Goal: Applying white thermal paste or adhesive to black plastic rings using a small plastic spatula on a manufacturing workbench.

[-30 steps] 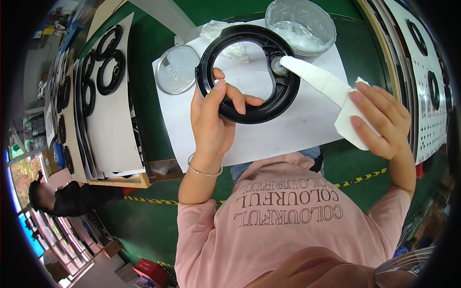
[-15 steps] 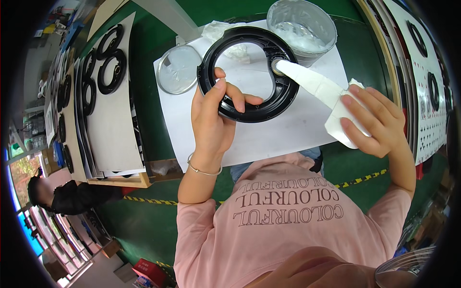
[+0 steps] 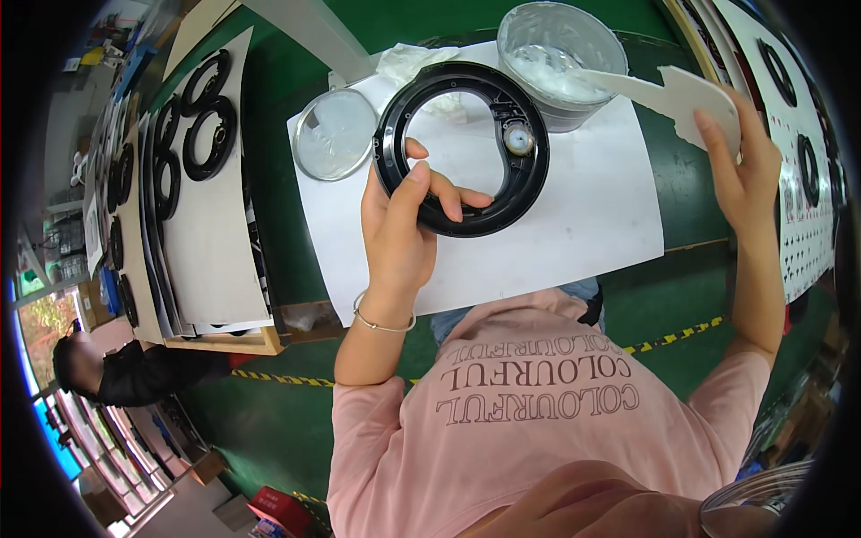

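Observation:
My left hand [image 3: 408, 202] grips the lower left of a black plastic ring housing [image 3: 531, 184], its fingers curled through the opening. A round socket [image 3: 517, 139] on the ring's right inner side holds whitish, glossy stuff. In my right hand [image 3: 744, 161] is a white card-like spatula [image 3: 668, 94], held by its wide end. The spatula's narrow tip reaches over the rim of a clear plastic tub [image 3: 574, 112] and touches or nearly touches the white grease [image 3: 543, 67] in it. My right fingers are partly hidden behind the spatula.
White paper [image 3: 574, 215] covers the green table. A round clear lid [image 3: 336, 134] and crumpled tissue [image 3: 417, 61] lie left of the tub. Boards with black rings [image 3: 211, 139] stand at the left, another board [image 3: 798, 179] at the right. A person in black [image 3: 134, 372] is far left.
My right hand has moved up and right, taking the spatula from the ring's socket to the tub. The socket now shows whitish stuff. The ring has shifted slightly down.

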Tool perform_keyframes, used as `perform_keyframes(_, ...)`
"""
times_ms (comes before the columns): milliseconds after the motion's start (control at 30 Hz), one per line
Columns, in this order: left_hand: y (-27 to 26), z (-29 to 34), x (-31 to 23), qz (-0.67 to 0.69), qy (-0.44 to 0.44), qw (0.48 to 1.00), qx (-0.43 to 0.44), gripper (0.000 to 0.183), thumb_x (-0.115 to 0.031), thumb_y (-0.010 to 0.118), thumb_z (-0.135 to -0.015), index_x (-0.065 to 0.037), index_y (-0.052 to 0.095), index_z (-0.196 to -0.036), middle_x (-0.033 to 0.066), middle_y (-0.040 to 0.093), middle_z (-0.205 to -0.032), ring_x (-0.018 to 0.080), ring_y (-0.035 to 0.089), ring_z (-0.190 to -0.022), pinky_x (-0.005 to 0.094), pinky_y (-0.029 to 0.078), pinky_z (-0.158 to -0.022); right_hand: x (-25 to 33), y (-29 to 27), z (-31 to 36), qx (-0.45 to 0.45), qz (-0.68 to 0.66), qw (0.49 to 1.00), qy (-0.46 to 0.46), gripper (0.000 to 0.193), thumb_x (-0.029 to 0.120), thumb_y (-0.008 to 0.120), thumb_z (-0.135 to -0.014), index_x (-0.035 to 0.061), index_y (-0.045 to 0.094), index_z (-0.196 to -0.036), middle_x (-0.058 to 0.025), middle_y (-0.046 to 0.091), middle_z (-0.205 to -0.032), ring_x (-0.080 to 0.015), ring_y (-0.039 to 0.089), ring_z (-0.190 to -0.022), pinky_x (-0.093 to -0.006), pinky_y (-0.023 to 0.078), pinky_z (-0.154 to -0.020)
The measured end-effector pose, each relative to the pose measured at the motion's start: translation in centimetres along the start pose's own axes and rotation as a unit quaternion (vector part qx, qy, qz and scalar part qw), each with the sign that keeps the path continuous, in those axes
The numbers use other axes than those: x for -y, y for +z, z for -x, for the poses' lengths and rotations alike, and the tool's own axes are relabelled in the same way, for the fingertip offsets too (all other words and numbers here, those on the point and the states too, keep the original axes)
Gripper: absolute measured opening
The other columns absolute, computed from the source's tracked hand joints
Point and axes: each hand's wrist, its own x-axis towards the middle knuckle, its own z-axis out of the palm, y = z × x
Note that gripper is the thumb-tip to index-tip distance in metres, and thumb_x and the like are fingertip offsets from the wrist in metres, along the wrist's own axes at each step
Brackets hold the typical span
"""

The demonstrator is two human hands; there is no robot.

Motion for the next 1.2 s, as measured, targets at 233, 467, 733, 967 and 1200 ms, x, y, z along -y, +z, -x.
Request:
perform_keyframes(233,-0.2,0.1,0.2,0.003,0.002,1.000,-0.007,0.015,-0.013,0.039,-0.088,-0.007,0.039,-0.102,0.0081,0.049,-0.055,0.0294,0.061,-0.065,0.0340,0.050,-0.061,0.2,-0.7,-1.4,0.040,-0.079,0.991,0.105,0.031,0.012,0.053,-0.083,0.0006,0.048,-0.111,-0.0113,0.059,-0.091,-0.0140,0.058,-0.077,-0.0227,0.047,-0.067)
perform_keyframes(467,-0.3,0.1,0.2,0.008,0.001,1.000,-0.009,0.016,-0.013,0.037,-0.088,-0.007,0.039,-0.102,0.0079,0.049,-0.055,0.0292,0.061,-0.064,0.0346,0.050,-0.062,-0.8,-0.9,-1.1,0.006,-0.112,0.981,0.158,0.036,0.015,0.053,-0.084,-0.0004,0.045,-0.115,-0.0088,0.057,-0.095,-0.0124,0.057,-0.081,-0.0220,0.047,-0.069)
perform_keyframes(733,-0.8,-0.1,0.1,0.046,-0.017,0.999,-0.011,0.018,-0.015,0.036,-0.088,-0.006,0.039,-0.103,0.0071,0.047,-0.055,0.0295,0.060,-0.064,0.0361,0.050,-0.063,-0.5,1.4,0.9,0.047,0.173,0.948,-0.264,0.026,0.006,0.059,-0.074,0.0012,0.055,-0.099,-0.0145,0.060,-0.095,-0.0240,0.060,-0.082,-0.0289,0.049,-0.070)
perform_keyframes(967,-1.4,0.0,-0.2,0.043,-0.009,0.999,-0.021,0.018,-0.015,0.036,-0.087,-0.005,0.039,-0.103,0.0070,0.047,-0.055,0.0297,0.060,-0.064,0.0366,0.050,-0.061,0.8,1.6,5.4,0.034,0.194,0.935,-0.295,0.021,0.004,0.059,-0.070,0.0035,0.059,-0.090,-0.0163,0.059,-0.097,-0.0298,0.059,-0.088,-0.0317,0.050,-0.071)
perform_keyframes(1200,-1.0,0.0,-0.2,0.047,-0.001,0.999,-0.022,0.018,-0.015,0.036,-0.088,-0.005,0.039,-0.103,0.0066,0.047,-0.055,0.0292,0.059,-0.064,0.0364,0.049,-0.061,-1.3,2.2,6.9,-0.224,-0.302,0.888,0.264,0.025,0.007,0.049,-0.085,-0.0033,0.046,-0.107,-0.0108,0.055,-0.104,-0.0159,0.054,-0.093,-0.0281,0.043,-0.082)
